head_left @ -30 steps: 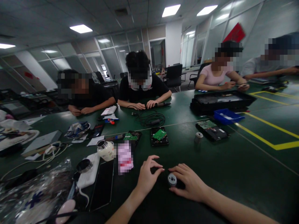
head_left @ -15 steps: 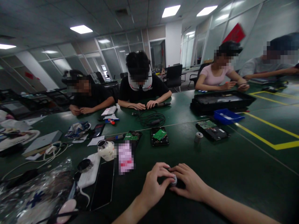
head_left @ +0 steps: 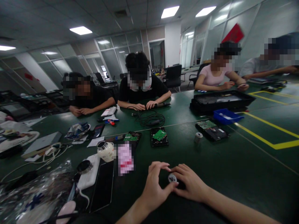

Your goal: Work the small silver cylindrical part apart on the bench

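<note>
Lower centre of frame: cylinder [head_left: 172,178], pinched in our right hand [head_left: 192,183]; our left hand [head_left: 153,183] curved open, thumb at its rim, where uneven pressure could tip it.

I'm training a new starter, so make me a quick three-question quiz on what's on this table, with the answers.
1. What colour is the circuit board on the middle hard drive? A) red B) green C) white
2. True or false: the person's right hand curls around a metal cylinder.
3. Fill the gap: in the picture, a second cylinder stands to the ____ (left or right) of the middle hard drive.

Key: 1. B; 2. True; 3. right
</note>
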